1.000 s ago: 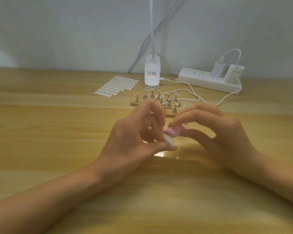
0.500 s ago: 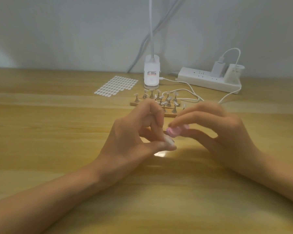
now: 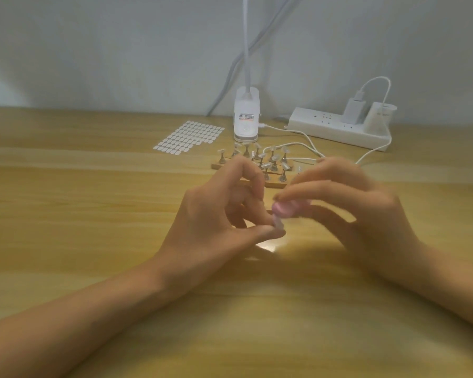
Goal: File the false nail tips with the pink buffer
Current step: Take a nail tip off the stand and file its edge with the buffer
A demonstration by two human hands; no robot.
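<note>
— Stickers on the left?
— Yes, a sticker sheet (image 3: 189,139) lies flat at the back of the table (image 3: 66,214), well apart from your hands.
— And my left hand (image 3: 219,219)?
— It is low over the table, thumb and a curled finger pinching a pale false nail tip (image 3: 278,224). Behind it stands the white lamp base (image 3: 245,118), and nearer you the wooden stand (image 3: 257,184) with more tips on pegs.
— Where is the pink buffer (image 3: 284,209)?
— Between your hands, just above the pinched tip. Your right hand (image 3: 361,214) grips it between thumb and fingers. It is blurred, so you cannot tell from this view whether it touches the tip.
— Further right?
— The power strip (image 3: 336,126) by the wall, with a charger (image 3: 354,110) plugged in.
</note>
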